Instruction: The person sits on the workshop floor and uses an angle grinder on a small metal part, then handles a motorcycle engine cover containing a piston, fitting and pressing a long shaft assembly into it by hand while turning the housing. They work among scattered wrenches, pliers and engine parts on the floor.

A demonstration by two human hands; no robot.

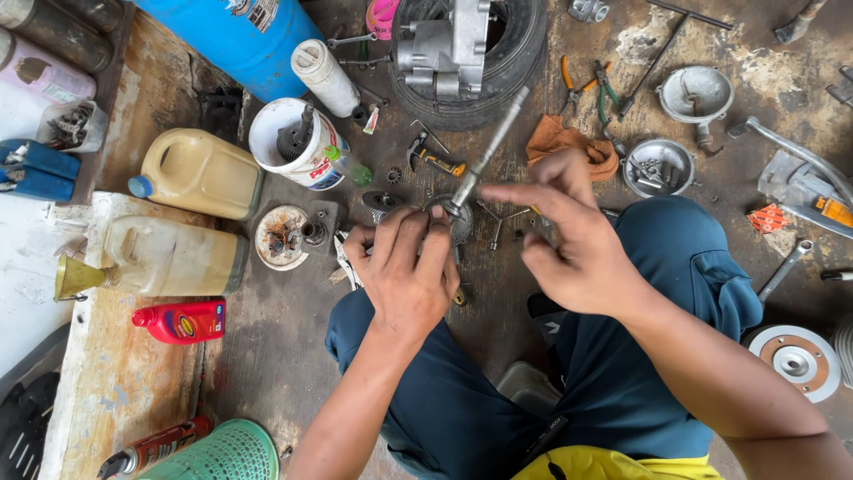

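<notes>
My left hand (404,267) grips a round metal gear part (455,222) from which a long steel shaft (487,151) sticks up and away, tilted to the right. My right hand (569,236) hovers just right of the shaft with its fingers spread, the index finger pointing left toward the shaft's base. It holds nothing that I can see. Both hands are above my knees in dark blue trousers, over a grimy floor.
A tyre with a grey metal casing (453,44) lies ahead. Oil jugs (200,169), a white tub (293,142), a red bottle (182,322) and a blue drum (240,36) stand at left. Pliers (591,89), metal bowls (657,167), an orange rag (560,142) and wrenches (782,271) lie at right.
</notes>
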